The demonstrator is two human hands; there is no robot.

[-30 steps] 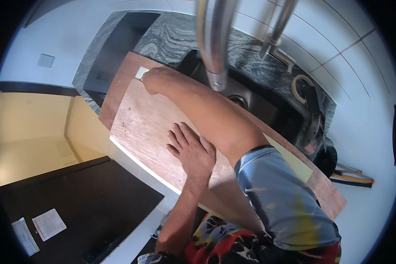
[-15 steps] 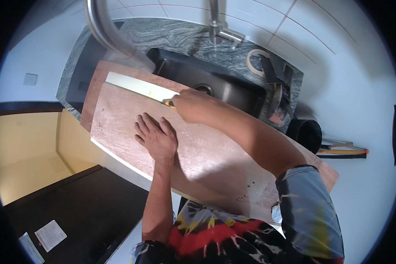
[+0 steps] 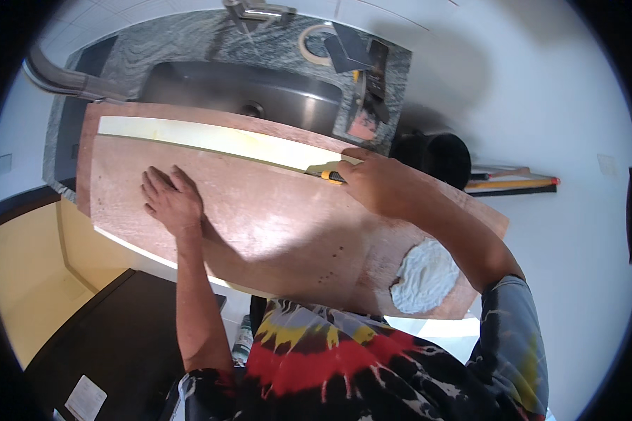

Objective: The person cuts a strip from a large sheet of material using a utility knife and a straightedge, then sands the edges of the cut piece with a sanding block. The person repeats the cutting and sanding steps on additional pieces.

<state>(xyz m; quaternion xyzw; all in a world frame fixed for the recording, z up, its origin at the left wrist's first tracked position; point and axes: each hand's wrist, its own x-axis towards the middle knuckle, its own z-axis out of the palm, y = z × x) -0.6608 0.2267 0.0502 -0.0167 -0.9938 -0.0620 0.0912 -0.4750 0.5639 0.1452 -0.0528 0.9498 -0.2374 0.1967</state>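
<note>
My right hand (image 3: 383, 184) is closed around a yellow-and-black utility knife (image 3: 333, 177). Its tip meets the lower edge of a long, pale cream strip (image 3: 211, 140) near that strip's right end. The strip runs along the far side of a reddish-brown wooden board (image 3: 274, 210), and bare wood of a similar colour shows beyond it. Toward the board's left part, my left hand (image 3: 175, 203) lies flat with its fingers spread, holding nothing. A whitish, rounded, crumpled cloth-like piece (image 3: 423, 277) rests on the board's near right end.
The board lies across the near side of a dark sink (image 3: 225, 88) in a grey stone counter. At the counter's right are a tape roll (image 3: 309, 45), dark flat pieces (image 3: 347, 49) and tools. A black bucket (image 3: 435, 158) stands beyond the board, beside a white wall.
My right hand has drawn the knife rightward along the strip's edge, exposing more of the strip. My view has shifted right, and the left hand still lies flat on the board.
</note>
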